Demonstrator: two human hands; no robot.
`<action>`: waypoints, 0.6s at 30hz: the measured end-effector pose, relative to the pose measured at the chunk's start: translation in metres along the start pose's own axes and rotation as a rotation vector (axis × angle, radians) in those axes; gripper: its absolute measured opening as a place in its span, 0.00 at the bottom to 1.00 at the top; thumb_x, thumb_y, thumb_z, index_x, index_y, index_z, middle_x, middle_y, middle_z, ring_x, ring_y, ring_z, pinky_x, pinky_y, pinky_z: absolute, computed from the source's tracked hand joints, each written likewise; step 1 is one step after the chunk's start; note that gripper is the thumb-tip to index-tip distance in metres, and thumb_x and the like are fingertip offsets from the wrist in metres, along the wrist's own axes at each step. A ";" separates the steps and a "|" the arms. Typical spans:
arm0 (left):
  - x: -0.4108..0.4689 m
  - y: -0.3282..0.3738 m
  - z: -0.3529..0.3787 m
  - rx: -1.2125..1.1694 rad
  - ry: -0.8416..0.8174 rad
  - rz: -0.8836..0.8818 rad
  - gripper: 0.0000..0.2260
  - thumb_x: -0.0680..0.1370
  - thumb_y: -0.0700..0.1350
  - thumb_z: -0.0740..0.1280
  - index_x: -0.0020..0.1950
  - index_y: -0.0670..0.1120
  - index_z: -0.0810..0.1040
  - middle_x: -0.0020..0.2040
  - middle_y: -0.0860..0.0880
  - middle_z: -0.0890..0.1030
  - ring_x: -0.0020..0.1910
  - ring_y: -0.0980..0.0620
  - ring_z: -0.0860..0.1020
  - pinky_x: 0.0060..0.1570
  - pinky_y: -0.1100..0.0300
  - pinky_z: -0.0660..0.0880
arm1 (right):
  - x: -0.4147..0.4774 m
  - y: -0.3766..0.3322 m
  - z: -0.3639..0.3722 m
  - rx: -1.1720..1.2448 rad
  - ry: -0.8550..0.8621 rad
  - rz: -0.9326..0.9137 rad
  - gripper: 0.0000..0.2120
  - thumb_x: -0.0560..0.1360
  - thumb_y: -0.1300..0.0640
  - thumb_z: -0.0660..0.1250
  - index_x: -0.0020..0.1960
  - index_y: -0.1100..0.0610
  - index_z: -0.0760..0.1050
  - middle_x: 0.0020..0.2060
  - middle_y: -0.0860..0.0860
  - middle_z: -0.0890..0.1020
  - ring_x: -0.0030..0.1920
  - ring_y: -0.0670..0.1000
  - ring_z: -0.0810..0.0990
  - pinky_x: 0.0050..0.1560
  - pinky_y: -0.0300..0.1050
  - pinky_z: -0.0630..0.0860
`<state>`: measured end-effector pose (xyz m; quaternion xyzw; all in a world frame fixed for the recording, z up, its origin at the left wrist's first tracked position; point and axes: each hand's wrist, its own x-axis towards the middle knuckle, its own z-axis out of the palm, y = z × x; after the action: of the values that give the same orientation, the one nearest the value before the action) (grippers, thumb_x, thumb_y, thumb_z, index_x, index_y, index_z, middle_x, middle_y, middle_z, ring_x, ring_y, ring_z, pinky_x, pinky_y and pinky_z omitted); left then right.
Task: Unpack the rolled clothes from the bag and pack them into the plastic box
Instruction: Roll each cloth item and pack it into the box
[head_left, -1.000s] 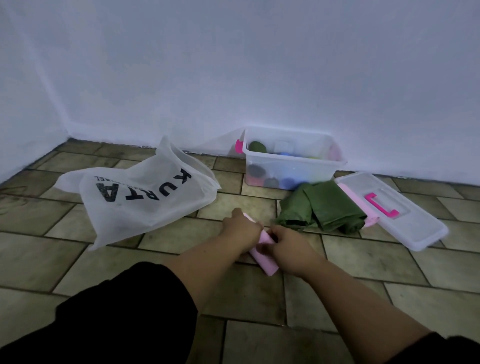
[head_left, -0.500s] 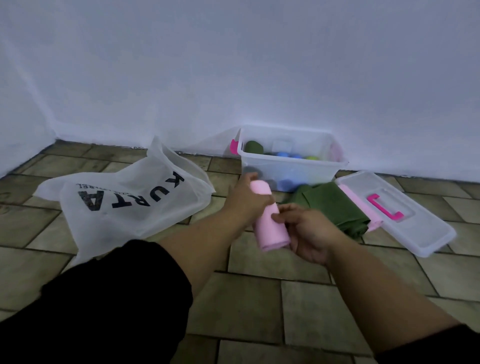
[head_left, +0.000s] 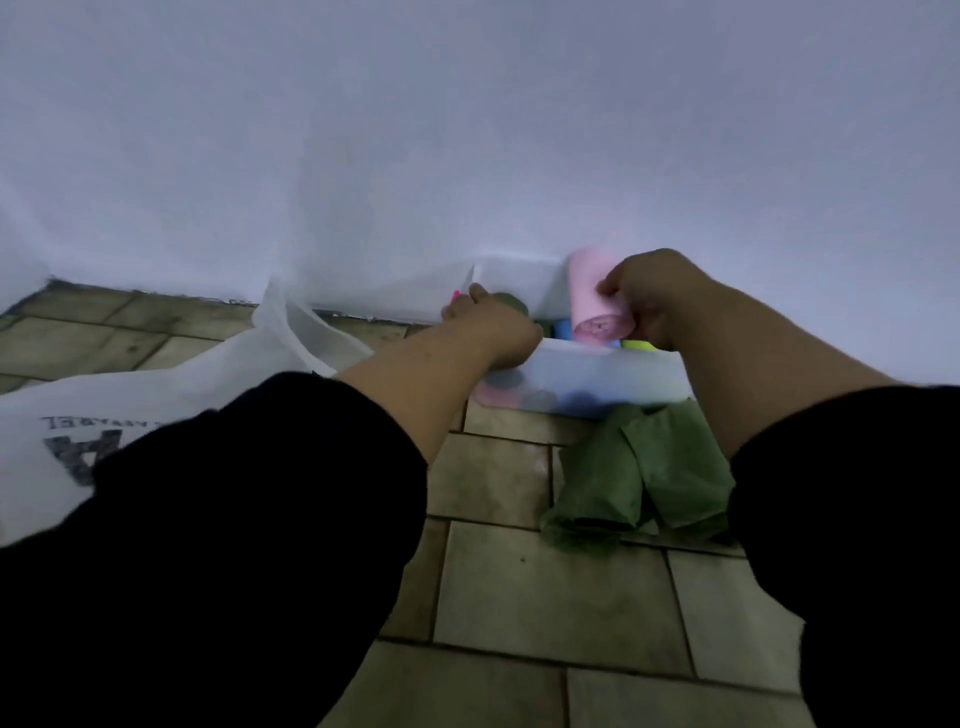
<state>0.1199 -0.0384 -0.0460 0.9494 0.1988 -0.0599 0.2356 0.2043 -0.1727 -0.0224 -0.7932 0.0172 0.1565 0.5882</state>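
Head view, looking down at a tiled floor (head_left: 545, 587) by a white wall: your right hand (head_left: 660, 296) grips a pink rolled garment (head_left: 595, 296), fingers wrapped around its side, holding it above the open plastic box (head_left: 597, 371) at the far wall. Your left hand (head_left: 493, 322) reaches over the box's left end, curled down toward a dark green roll (head_left: 511, 301); whether it grasps the roll you cannot tell. Blue and yellow-green rolls show inside the box. Two green rolled clothes (head_left: 639, 478) lie on the floor just near of the box. The white printed bag (head_left: 156, 395) lies to the left.
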 end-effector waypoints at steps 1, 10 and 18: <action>0.002 -0.002 0.001 -0.020 -0.007 -0.013 0.36 0.80 0.57 0.57 0.76 0.37 0.43 0.77 0.39 0.45 0.76 0.41 0.48 0.73 0.49 0.50 | 0.009 0.002 0.009 -0.137 -0.015 0.012 0.06 0.75 0.69 0.62 0.50 0.62 0.72 0.45 0.61 0.76 0.44 0.59 0.79 0.48 0.57 0.79; 0.009 -0.006 0.004 -0.038 -0.048 -0.045 0.41 0.79 0.62 0.54 0.76 0.39 0.36 0.78 0.41 0.40 0.76 0.44 0.41 0.74 0.47 0.45 | 0.050 0.013 0.038 -0.707 -0.201 0.089 0.08 0.74 0.58 0.69 0.47 0.64 0.76 0.43 0.59 0.78 0.44 0.57 0.77 0.51 0.51 0.73; 0.009 -0.006 0.005 -0.073 -0.044 -0.060 0.38 0.80 0.61 0.53 0.76 0.40 0.36 0.78 0.42 0.39 0.76 0.45 0.40 0.74 0.46 0.45 | 0.054 0.019 0.041 -1.158 -0.140 -0.104 0.22 0.73 0.46 0.68 0.58 0.61 0.76 0.57 0.59 0.78 0.54 0.59 0.76 0.51 0.46 0.69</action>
<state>0.1254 -0.0334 -0.0549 0.9323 0.2238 -0.0804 0.2724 0.2419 -0.1312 -0.0649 -0.9730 -0.1489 0.1634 0.0658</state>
